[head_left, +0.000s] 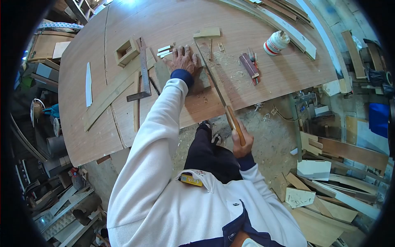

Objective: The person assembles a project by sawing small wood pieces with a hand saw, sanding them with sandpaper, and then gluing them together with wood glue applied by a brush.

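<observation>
Handsaw (213, 78) on the table (242, 20), blade running along the right side of the wood block (201, 81), handle out past the near edge. Right hand (242, 142) clenched around the handle; left hand (181, 61) open, palm down, fingers spread over the wood. Sawdust (230, 61) right of the blade suggests some cutting is done; whether the teeth sit in a cut, or how much wood is left to part, I cannot tell. Close to the blade — a short board (207, 32) at its tip, a thin stick (210, 49) beside it, both crowding that side. Left of the left hand: metal square (145, 76), small open box (126, 52). Toward the right edge: dark red block (249, 66), white jar (276, 43) — upright, well apart from the saw.
</observation>
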The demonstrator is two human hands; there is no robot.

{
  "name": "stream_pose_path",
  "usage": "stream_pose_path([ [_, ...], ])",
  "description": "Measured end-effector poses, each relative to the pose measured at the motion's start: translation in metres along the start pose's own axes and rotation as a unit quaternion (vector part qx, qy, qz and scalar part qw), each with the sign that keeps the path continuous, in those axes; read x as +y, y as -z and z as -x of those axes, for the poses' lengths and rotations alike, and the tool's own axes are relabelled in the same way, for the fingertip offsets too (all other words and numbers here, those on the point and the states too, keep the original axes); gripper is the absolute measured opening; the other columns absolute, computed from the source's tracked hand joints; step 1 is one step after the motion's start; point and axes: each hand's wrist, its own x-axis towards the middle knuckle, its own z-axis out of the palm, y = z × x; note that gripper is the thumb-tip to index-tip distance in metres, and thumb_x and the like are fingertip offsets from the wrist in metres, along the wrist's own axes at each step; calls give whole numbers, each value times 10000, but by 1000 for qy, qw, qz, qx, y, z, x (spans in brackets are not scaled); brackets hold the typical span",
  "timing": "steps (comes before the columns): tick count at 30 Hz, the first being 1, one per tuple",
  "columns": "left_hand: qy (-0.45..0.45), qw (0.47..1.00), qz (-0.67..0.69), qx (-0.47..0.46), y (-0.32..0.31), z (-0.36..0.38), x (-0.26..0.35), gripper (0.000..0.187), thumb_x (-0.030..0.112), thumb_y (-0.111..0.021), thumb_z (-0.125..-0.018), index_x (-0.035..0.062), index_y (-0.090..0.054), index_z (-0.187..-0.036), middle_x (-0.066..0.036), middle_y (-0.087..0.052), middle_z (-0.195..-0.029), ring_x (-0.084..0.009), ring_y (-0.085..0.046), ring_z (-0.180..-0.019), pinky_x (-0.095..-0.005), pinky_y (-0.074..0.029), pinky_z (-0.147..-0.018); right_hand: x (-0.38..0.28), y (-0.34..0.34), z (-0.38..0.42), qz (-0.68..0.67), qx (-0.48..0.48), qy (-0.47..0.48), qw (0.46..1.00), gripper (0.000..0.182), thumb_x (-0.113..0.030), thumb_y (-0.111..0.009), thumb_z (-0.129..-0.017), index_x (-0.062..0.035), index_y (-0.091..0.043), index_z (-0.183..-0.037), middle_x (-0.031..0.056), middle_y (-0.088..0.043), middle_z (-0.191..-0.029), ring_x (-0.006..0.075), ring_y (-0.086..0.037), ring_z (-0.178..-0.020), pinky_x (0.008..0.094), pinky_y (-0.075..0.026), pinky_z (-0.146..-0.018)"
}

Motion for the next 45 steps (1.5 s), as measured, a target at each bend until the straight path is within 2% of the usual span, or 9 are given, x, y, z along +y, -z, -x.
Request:
stream_pose_path([
  [3, 0, 1000, 1, 11, 1, 3, 2, 491, 407, -451, -931, 176, -457, -1364, -51, -410, -1409, -275, -298, -1368, -758, -167, -1008, -3, 23, 49, 3, 6, -44, 999, 376, -167, -520, -913, 76, -562, -1197, 262, -652, -1018, 398, -675, -856, 378, -532, -705],
  [6, -1, 1000, 0, 11, -1, 7, -1, 495, 408, -450, -930, 171, -456, -1365, -51, -414, -1404, -277, -307, -1361, -759, -166, -1003, -5, 31, 55, 7, -6, -24, 1000, 378, -173, -517, -918, 78, -561, -1197, 265, -650, -1026, 397, -674, -865, 376, -532, -718],
  [10, -3, 1000, 7, 5, 3, 5, 1, 501, 411, -455, -926, 173, -453, -1366, -56, -405, -1410, -275, -311, -1359, -760, -163, -999, -26, 12, 3, 6, -36, -97, 995, 392, -185, -518, -920, 70, -557, -1216, 256, -653, -1060, 394, -675, -901, 377, -534, -743],
  [19, 2, 1000, 0, -8, 1, 4, 1, 512, 410, -464, -923, 189, -439, -1385, -58, -385, -1435, -260, -287, -1381, -763, -164, -1004, -62, 54, 54, 59, -21, -59, 996, 429, -168, -541, -895, 83, -534, -1242, 282, -652, -1042, 406, -688, -830, 385, -549, -678],
  [27, -18, 1000, -19, -13, 7, 5, 3, 485, 410, -455, -931, 200, -454, -1369, -41, -386, -1431, -255, -286, -1374, -776, -185, -985, -68, 31, 6, 32, -13, -13, 999, 415, -153, -590, -881, 51, -540, -1239, 265, -657, -978, 394, -681, -757, 384, -543, -617],
  [30, -9, 1000, -8, -11, 6, 4, 1, 477, 391, -470, -916, 173, -485, -1340, -61, -406, -1393, -269, -293, -1361, -772, -146, -1006, -63, 17, -13, 51, -33, -36, 998, 419, -140, -603, -877, 37, -532, -1250, 251, -658, -964, 395, -672, -753, 385, -540, -613],
  [36, -10, 1000, -2, -3, 6, 5, 3, 514, 408, -473, -914, 187, -467, -1378, -69, -413, -1433, -278, -323, -1363, -751, -148, -1000, -74, 51, 41, 25, -16, -37, 999, 430, -146, -607, -873, 33, -527, -1256, 242, -661, -997, 401, -666, -750, 405, -534, -592],
  [42, -26, 1000, 6, 5, 1, 5, -4, 499, 386, -494, -901, 171, -486, -1351, -62, -405, -1405, -290, -275, -1371, -772, -154, -989, -48, 9, -16, 59, -35, -33, 997, 456, -140, -603, -867, 28, -516, -1282, 250, -650, -1058, 397, -672, -768, 399, -545, -614],
  [45, -27, 999, -18, 15, 4, 5, 0, 475, 381, -481, -913, 162, -503, -1335, -66, -420, -1393, -295, -276, -1368, -769, -157, -992, -48, 20, 2, 43, -5, 4, 999, 440, -145, -608, -865, 23, -529, -1264, 255, -654, -1035, 392, -672, -749, 395, -545, -607],
])
